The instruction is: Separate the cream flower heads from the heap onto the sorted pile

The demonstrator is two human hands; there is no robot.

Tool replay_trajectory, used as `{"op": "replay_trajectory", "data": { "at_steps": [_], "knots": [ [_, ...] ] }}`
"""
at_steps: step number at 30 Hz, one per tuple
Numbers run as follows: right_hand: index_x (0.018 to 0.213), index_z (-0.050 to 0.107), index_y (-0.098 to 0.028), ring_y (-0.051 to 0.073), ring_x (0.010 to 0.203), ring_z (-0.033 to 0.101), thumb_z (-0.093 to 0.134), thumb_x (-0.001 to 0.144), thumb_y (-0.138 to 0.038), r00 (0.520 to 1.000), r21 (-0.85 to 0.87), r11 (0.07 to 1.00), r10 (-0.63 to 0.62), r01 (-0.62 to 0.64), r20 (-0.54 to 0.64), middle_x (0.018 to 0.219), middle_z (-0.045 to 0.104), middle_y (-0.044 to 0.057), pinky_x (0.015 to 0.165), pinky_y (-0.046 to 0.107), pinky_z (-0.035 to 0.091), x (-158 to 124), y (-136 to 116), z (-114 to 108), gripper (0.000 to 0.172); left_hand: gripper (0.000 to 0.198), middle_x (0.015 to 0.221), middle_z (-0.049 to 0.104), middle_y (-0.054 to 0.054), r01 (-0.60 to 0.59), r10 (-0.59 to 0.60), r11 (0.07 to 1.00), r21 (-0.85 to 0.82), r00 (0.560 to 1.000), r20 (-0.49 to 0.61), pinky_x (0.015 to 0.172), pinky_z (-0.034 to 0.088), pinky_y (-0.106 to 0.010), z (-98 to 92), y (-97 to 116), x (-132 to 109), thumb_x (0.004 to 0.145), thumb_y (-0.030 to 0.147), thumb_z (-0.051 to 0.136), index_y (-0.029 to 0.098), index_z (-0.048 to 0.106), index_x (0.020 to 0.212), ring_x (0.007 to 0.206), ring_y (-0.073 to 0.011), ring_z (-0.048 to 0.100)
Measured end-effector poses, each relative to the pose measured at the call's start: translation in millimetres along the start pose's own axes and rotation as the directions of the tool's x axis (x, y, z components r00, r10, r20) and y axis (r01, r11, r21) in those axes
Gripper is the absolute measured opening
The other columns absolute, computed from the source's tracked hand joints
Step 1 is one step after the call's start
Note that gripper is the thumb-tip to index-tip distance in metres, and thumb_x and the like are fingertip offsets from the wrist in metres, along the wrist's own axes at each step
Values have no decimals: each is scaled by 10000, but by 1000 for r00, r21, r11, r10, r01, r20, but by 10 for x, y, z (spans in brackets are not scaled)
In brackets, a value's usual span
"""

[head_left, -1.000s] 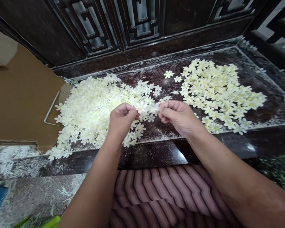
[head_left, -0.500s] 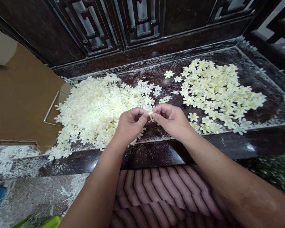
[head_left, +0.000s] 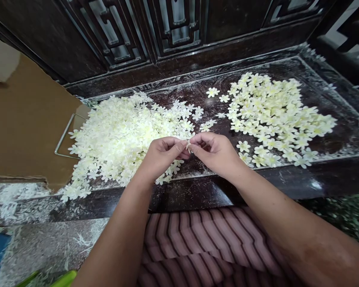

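A small white artificial flower (head_left: pixel 189 145) is pinched between the fingertips of both hands, mostly covered by them. My left hand (head_left: pixel 165 156) grips it from the left with thumb and forefinger, over the edge of a big heap of loose white flowers (head_left: pixel 122 133). From the right, my right hand (head_left: pixel 217 151) holds it with thumb and index finger, and the two hands' fingertips meet. To the right of my right hand lies a second, yellower pile of flowers (head_left: pixel 266 107).
The dark carved wooden bench (head_left: pixel 194 187) is strewn with fine white shreds. A brown cardboard sheet (head_left: pixel 26 131) with a bent metal wire handle (head_left: pixel 62 135) stands at the left. Behind rises a latticed wooden backrest (head_left: pixel 179 52). Green leafy material (head_left: pixel 344 217) sits low at the right.
The fingers of my left hand have shifted slightly around the small flower, more of them now showing beneath it. Both hands stay in nearly the same place; the piles look unchanged.
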State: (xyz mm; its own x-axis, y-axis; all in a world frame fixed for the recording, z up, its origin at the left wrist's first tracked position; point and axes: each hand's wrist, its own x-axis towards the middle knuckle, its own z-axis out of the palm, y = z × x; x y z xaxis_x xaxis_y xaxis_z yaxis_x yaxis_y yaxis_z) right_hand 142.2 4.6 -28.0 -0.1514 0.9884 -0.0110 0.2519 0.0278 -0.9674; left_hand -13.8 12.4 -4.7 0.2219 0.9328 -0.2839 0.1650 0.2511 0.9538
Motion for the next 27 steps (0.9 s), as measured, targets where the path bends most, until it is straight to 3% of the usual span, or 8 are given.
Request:
{"op": "replay_trajectory", "data": {
  "at_steps": [7,18,27],
  "knots": [
    [743,624,-164,114,613,506,551,770,-210,996,-119,990,-75,79,38,726,604,20,559,255,372,-11,14,2,90,277,613,688,-27,25,-24,1000,-14,999,28,625,546,-252,-27,-33,15,660,415,740,150,662,668,594,-141,666],
    [736,616,-165,114,611,510,545,766,-192,995,-113,989,-86,91,51,726,603,18,557,250,382,-4,12,-18,81,173,624,699,-21,43,-41,998,-38,998,54,626,548,-236,-48,-6,-2,690,323,714,154,674,693,599,-128,669],
    [729,620,-170,121,634,525,550,770,-205,993,-118,987,-99,106,65,732,609,20,573,253,385,-5,21,-14,88,200,639,701,-25,35,-35,999,-8,997,66,637,554,-256,-74,-33,8,685,353,717,159,669,699,615,-143,677]
  ]
}}
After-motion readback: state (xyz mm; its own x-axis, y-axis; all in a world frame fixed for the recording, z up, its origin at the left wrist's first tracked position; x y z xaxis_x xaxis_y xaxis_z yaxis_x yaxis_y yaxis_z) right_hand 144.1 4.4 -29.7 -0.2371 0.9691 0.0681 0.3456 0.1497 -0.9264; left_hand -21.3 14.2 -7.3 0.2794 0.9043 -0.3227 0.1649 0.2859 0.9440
